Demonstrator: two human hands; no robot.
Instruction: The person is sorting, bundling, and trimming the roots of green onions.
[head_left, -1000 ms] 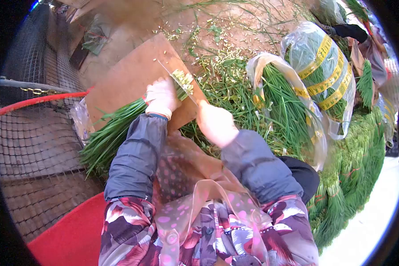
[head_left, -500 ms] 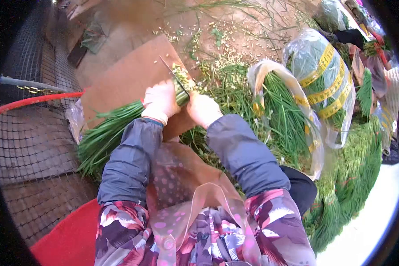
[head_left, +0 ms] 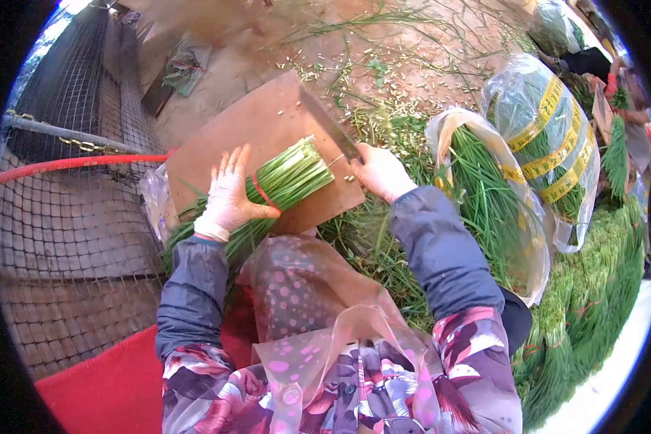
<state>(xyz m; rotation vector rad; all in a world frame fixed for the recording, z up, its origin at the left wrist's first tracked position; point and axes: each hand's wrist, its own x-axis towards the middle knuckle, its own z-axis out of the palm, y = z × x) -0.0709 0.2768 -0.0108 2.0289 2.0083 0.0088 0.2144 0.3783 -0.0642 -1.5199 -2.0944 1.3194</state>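
A bundle of long green stalks (head_left: 289,173) with a red band lies across a brown board (head_left: 231,123). The pale cut ends point to the upper right, and the leaves trail to the lower left. My left hand (head_left: 231,192), in a thin pale glove, rests on the bundle with its fingers spread and thumb apart. Right of the bundle, my right hand (head_left: 382,172) is closed round the handle of a knife (head_left: 338,132). The blade extends up and left over the board's right edge, apart from the bundle.
Cut bits and loose stalks (head_left: 405,101) litter the ground beyond the board. Plastic bags of greens (head_left: 539,137) stand at the right, with piled bundles (head_left: 571,318) below. Netting (head_left: 65,231) and a red bar (head_left: 87,160) are at the left. A person's arm (head_left: 633,116) shows far right.
My left hand has opened and moved left along the bundle, uncovering the red band. My right hand has moved right with the knife, away from the cut ends.
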